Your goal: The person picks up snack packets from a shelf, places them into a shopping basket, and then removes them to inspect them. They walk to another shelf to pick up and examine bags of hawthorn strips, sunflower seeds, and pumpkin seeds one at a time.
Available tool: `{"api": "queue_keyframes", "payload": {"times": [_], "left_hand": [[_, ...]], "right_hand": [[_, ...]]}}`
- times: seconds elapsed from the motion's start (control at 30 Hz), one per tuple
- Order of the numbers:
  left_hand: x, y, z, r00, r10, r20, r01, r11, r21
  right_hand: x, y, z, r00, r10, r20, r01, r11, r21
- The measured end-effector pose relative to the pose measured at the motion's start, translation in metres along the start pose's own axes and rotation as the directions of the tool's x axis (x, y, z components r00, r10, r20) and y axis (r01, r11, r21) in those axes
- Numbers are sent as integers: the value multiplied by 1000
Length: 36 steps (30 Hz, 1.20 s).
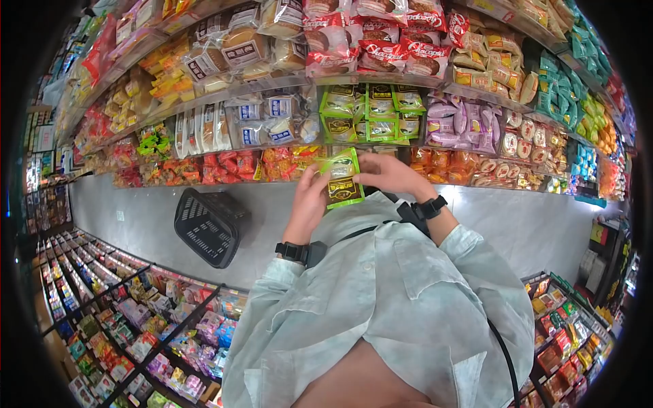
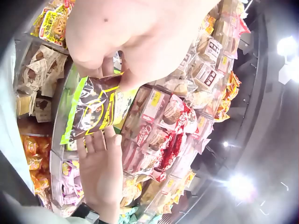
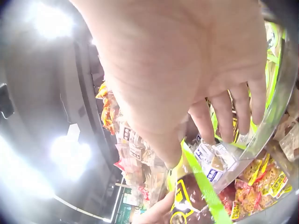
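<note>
A green-edged snack package (image 1: 343,178) with a dark brown label is held upright at chest height before the shelves. The left hand (image 1: 311,200) pinches its left side between thumb and fingers. From the right, the right hand (image 1: 398,175) touches the opposite edge. In the left wrist view the package (image 2: 96,106) hangs from the left hand (image 2: 133,39), and the right hand (image 2: 100,165) has its fingers extended against the lower edge. The right wrist view shows the right hand (image 3: 182,70) with straight fingers, its thumb by the package (image 3: 191,198).
Matching green packages (image 1: 371,112) fill a shelf compartment just ahead, with red-and-white packs (image 1: 401,54) above and purple packs (image 1: 462,122) to the right. A black basket (image 1: 207,228) stands on the grey floor (image 1: 146,217) at left. Low display racks (image 1: 136,306) lie behind.
</note>
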<state>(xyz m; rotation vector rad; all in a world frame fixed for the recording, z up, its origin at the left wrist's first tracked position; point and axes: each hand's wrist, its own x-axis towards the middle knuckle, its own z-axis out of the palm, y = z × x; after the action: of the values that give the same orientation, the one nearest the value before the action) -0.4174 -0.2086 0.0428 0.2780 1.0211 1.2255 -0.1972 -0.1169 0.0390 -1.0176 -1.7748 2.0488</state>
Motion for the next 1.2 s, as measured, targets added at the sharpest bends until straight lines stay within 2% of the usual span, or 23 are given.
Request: {"api": "queue_keyframes", "payload": {"times": [0.03, 0.07, 0.1, 0.17, 0.2, 0.3, 0.33, 0.4, 0.43, 0.53, 0.57, 0.63, 0.73, 0.77, 0.83, 0.97, 1.0, 1.1, 1.13, 1.2], "left_hand": [[4, 1, -7, 999, 18, 37, -18, 1000, 15], [6, 1, -14, 997, 30, 69, -32, 999, 27], [4, 2, -20, 995, 39, 97, -43, 998, 38], [0, 7, -30, 995, -27, 95, 24, 999, 32], [0, 7, -36, 994, -59, 90, 55, 997, 47], [-6, 5, -47, 983, -138, 119, 129, 988, 80], [-7, 6, -49, 978, -157, 137, 145, 985, 92], [-9, 13, -54, 942, -263, 209, 229, 958, 174], [-12, 17, -57, 919, -316, 237, 266, 939, 218], [-5, 12, -70, 878, -386, 282, 264, 883, 387], [0, 10, -71, 864, -412, 291, 258, 857, 446], [1, 13, -65, 891, -366, 267, 247, 886, 391], [5, 14, -50, 941, -268, 205, 223, 950, 220], [7, 13, -44, 956, -233, 177, 209, 967, 148], [14, 5, -33, 960, -216, 176, 195, 972, 131], [41, -11, -3, 952, -214, 218, 177, 968, 180], [45, -11, 12, 961, -189, 204, 157, 974, 161], [62, -10, 52, 977, -134, 164, 99, 974, 203], [72, -10, 64, 978, -113, 174, 80, 979, 187], [92, -15, 84, 980, -77, 185, 51, 988, 144]], "right_hand": [[1, -3, 5, 998, 40, 43, -39, 999, -31], [3, 3, 13, 997, 75, -2, -75, 995, -67], [2, 3, 22, 998, 30, -52, -30, 1000, -3], [5, 1, 38, 985, -56, -164, 75, 991, 113], [3, -2, 44, 978, -60, -199, 84, 990, 111], [-2, 0, 53, 961, 89, -261, -101, 994, -32], [-3, -2, 58, 949, 95, -301, -113, 993, -44], [-9, -8, 68, 922, 105, -372, -140, 988, -66], [-12, -14, 71, 924, 119, -363, -160, 983, -85], [-17, -22, 75, 928, 126, -351, -172, 980, -102], [-17, -15, 73, 920, 56, -388, -121, 982, -145], [-16, -1, 68, 890, -89, -448, -21, 972, -235], [-14, 12, 52, 836, 100, -540, -80, 995, 60], [-14, 15, 47, 841, 114, -528, -68, 992, 106], [-16, 19, 35, 853, 140, -503, -41, 979, 202], [-16, 15, -1, 929, 261, -264, -149, 913, 380], [-13, 16, -12, 918, 261, -298, -126, 905, 405], [-3, 18, -53, 923, 88, -376, 43, 944, 326], [8, 27, -67, 889, 5, -459, 167, 927, 335], [25, 35, -97, 797, -121, -592, 252, 957, 145]]}}
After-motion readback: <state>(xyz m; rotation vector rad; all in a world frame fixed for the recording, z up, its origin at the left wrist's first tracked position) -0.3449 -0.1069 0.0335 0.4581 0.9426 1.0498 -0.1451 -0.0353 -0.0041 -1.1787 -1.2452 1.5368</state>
